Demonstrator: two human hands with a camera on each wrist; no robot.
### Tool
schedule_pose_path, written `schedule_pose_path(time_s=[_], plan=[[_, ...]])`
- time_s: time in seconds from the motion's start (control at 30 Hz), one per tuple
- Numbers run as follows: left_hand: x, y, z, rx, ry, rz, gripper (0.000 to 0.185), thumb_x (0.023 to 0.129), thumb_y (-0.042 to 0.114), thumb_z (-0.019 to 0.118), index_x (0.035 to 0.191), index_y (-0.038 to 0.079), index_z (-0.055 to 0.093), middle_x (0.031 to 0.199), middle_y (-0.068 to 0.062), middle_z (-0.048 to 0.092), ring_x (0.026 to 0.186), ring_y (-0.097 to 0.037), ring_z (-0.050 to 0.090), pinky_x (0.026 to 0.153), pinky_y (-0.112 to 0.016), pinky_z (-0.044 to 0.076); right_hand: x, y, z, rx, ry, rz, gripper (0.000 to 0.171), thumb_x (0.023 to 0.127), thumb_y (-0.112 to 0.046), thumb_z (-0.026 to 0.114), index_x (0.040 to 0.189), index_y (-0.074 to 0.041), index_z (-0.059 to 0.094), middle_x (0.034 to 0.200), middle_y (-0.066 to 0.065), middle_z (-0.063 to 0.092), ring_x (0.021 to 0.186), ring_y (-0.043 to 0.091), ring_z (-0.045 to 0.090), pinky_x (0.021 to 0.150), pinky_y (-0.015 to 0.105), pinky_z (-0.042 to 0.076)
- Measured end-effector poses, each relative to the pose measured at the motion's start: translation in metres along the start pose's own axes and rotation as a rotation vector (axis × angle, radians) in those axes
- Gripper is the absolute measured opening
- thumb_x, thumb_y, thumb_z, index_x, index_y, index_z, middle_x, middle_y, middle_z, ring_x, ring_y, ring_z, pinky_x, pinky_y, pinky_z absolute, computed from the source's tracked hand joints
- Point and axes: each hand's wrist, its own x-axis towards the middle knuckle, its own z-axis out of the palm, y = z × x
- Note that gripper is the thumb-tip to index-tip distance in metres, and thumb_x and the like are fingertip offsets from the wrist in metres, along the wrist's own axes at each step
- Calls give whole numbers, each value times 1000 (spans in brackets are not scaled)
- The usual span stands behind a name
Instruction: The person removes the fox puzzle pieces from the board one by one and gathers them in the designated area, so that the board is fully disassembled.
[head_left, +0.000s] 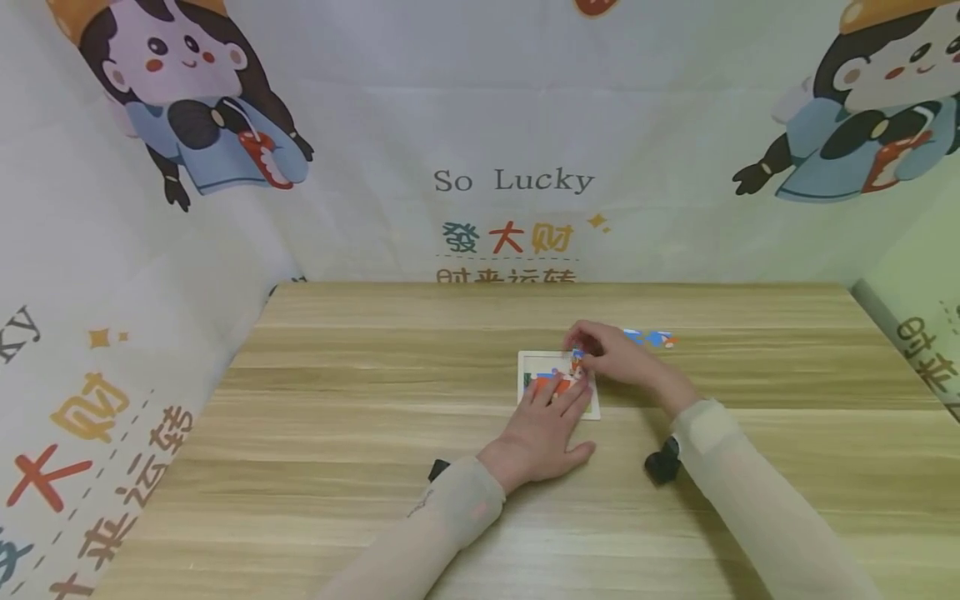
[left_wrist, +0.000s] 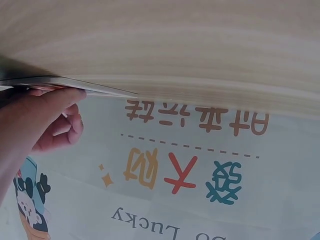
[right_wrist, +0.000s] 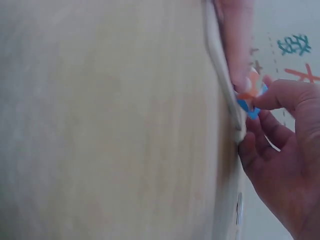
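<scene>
A small white-framed puzzle board point(head_left: 522, 360) with a colourful picture lies on the wooden table. Across its lower part rests my left hand point(head_left: 540, 437), fingers spread and fairly straight, covering much of the picture. My right hand point(head_left: 618, 357) is at the board's upper right corner. Between its thumb and fingers it pinches a small orange, white and blue puzzle piece point(right_wrist: 254, 84), tilted up off the board in the right wrist view. The left fingertips are close beside that piece.
Several blue, white and orange puzzle pieces point(head_left: 660, 338) lie on the table point(head_left: 360, 433) behind the right hand. A black object point(head_left: 662, 462) is beneath the right wrist, and another black one point(head_left: 438, 469) shows by the left sleeve. Printed cloth point(head_left: 517, 125) hangs behind the table.
</scene>
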Motion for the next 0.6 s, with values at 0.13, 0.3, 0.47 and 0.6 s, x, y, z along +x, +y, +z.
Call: schedule_pose_path(time_s=[0.13,0.3,0.47,0.6], plan=[[0,-1,0,-8,-1,-3,71,102,55,38,160,19,21,169,6,15,156,-27,15,126,-49,18,-7,4,-8,127,4,42,23,92,5,56,113,4,65,106,19,64,90,17,59,76,23,50],[1,-1,0,-14,-13,-9,71,102,56,36,161,20,19,169,7,13,157,-26,13,127,-48,17,-15,10,-19,261,36,93,26,97,2,54,121,8,62,115,26,60,87,9,64,75,25,58],[2,-1,0,-14,-18,-14,70,102,55,36,161,21,18,169,8,12,157,-25,12,127,-47,16,-23,14,-31,340,120,122,32,97,4,54,128,14,54,116,27,55,87,5,64,79,28,61],[1,0,0,-14,-15,-13,69,103,53,37,161,20,19,169,8,13,157,-25,13,127,-47,17,-33,17,-43,322,221,158,32,96,2,57,125,16,54,108,16,62,83,1,64,77,26,61]])
